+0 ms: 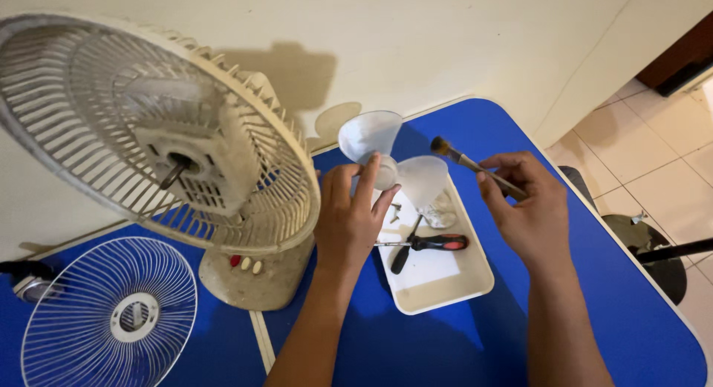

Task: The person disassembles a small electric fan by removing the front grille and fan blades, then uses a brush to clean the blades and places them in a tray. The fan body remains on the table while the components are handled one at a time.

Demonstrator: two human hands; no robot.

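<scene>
My left hand (349, 216) holds a translucent white fan blade (394, 160) by its hub, lifted above a white tray (445, 287). My right hand (523, 205) grips a small brush (464, 160), its dark bristle tip pointing toward the blade and a little apart from it. To the left stands a dusty cream desk fan (163, 157) with its rear grille on and its motor shaft bare.
In the tray lie a red-and-black screwdriver (434, 243), a black-handled tool (403, 255) and small screws. A detached wire front grille (111, 313) lies on the blue table (594, 283) at lower left. The wall runs close behind; tiled floor and a stool are to the right.
</scene>
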